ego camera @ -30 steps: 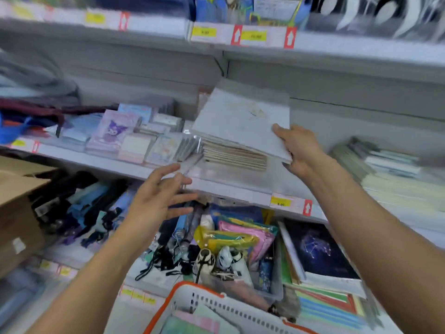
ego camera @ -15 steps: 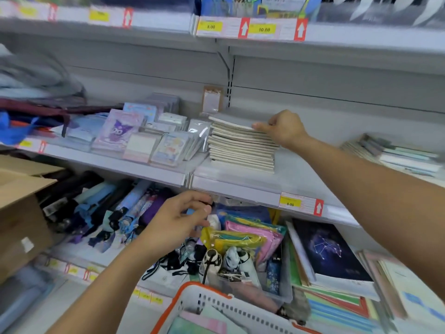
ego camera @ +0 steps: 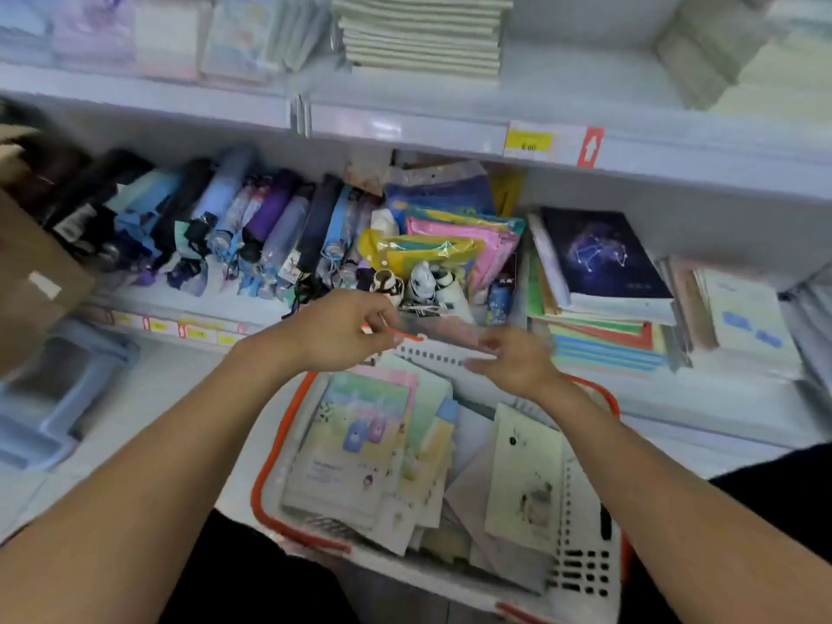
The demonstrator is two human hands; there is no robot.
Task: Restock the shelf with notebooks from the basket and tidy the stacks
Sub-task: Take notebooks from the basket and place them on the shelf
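Observation:
A white basket with an orange rim (ego camera: 265,470) sits in front of me, low in the head view. It holds several pastel notebooks (ego camera: 360,439) and a cream notebook (ego camera: 524,479) leaning at its right side. My left hand (ego camera: 333,331) hovers over the basket's far rim, fingers loosely curled, holding nothing I can see. My right hand (ego camera: 513,358) is blurred beside it, fingers relaxed, above the far rim. A tidy stack of pale notebooks (ego camera: 423,33) lies on the upper shelf (ego camera: 450,128).
The lower shelf holds folded umbrellas (ego camera: 225,218), coloured plastic pouches (ego camera: 450,236) and a dark starry notebook (ego camera: 608,254) on a colourful stack. A cardboard box (ego camera: 31,263) stands at the left, a blue stool (ego camera: 54,389) below it.
My right hand has left the notebook stack on the upper shelf and come down over the basket. My view has tilted down, and my left hand has moved right above the basket's rim.

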